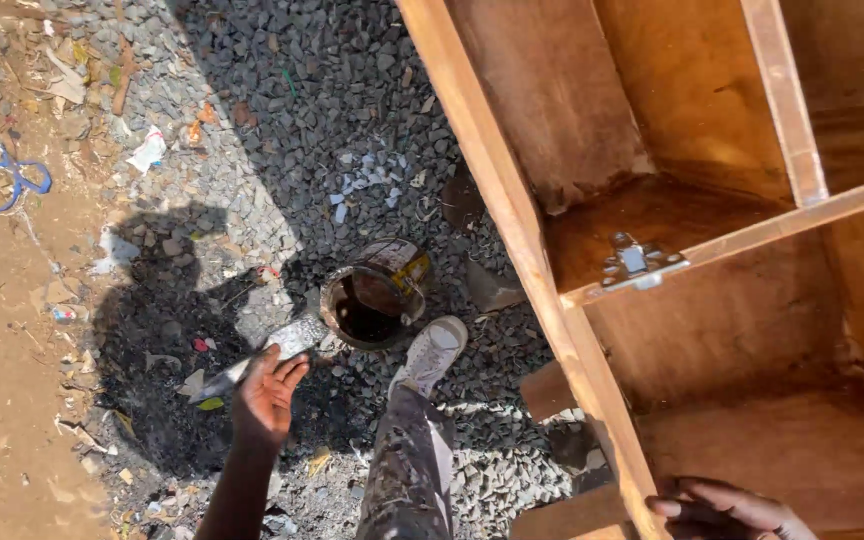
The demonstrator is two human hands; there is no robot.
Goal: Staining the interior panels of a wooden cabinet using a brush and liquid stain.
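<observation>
The left hand sits low and left of centre, its fingers closed around the handle of a flat paint-crusted brush whose pale, caked head points up and right toward a round open tin of dark liquid. The brush head ends just beside the tin's left rim; whether it touches cannot be told. The tin stands on grey gravel ground, tilted a little, with its stained lid edge on the far right side. Just near of it is a worn white sneaker on a paint-spattered trouser leg, which runs off the bottom edge.

The right hand is at the bottom right, cut off by the frame; its fingers curl over the near end of the long slanted front rail of a brown wooden cabinet frame. That rail runs from the top centre down to the bottom right and walls off the gravel from the cabinet's inside. A small metal hinge sits where a cross rail meets it.

Open room lies left of the rail: gravel around the tin, then bare brown dirt with scraps of litter and a loop of blue cord at the far left edge. A dark shadow covers the ground beside the left hand, hiding detail there. The cabinet's deeper compartments are dim and run out of view on the right.
</observation>
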